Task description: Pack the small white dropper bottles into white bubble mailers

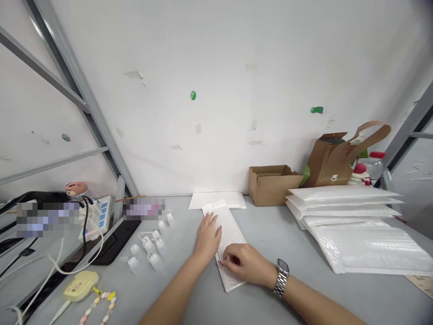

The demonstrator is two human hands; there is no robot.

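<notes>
Pale wall (223, 54) behind grey worktop (270, 230). At right, stack of white padded mailers (375, 248); behind, brown paper bag (333, 162); beside bag, lidless carton (275, 189). Slim white packet (230, 225) flat on worktop, far end overlapping white sheet (237, 201). Left grip (207, 234) loosely spread, palm down across packet's left side; right grip (241, 264) curled over nearer part, unclear whether pinching anything. To left, small white bottles (154, 262). 2 pixelated patches (144, 209) at left, contents unreadable. Packet partly hidden beneath both grips; forearms (182, 282) cut off below.
</notes>
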